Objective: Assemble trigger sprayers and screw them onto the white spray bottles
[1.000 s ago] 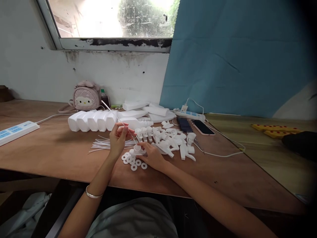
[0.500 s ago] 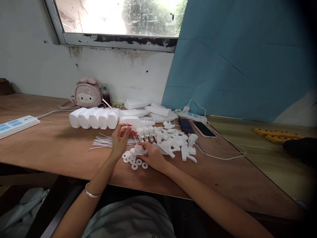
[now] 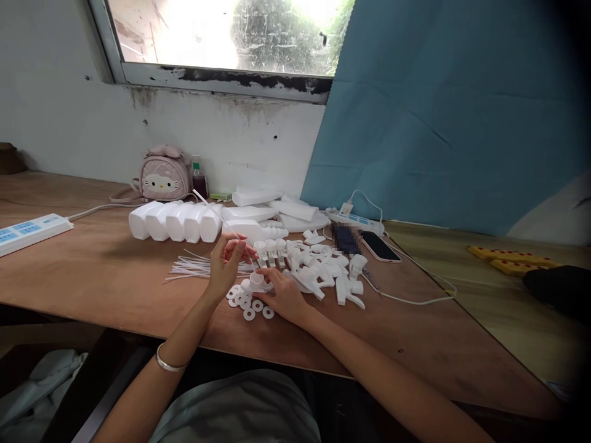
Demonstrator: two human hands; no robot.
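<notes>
Your left hand [image 3: 225,263] pinches a dip tube [image 3: 202,198], apparently threading the trigger sprayer [image 3: 257,281] your right hand [image 3: 284,298] grips near the table's [image 3: 115,283] front edge; push straight.

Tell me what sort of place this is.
Probably a small workshop, perhaps in a home: white bottles, a heap of spray heads and loose washers share one wooden table.

Window [image 3: 277,34]: grimy, pale frame [image 3: 133,72] patched with black
Light: bright daylight from outside
Wall [image 3: 226,144]: white, stained beneath the window
Blue sheet [image 3: 415,123]: hangs at right, overlapping the window
Worktop [image 3: 101,277]: reddish-brown
</notes>
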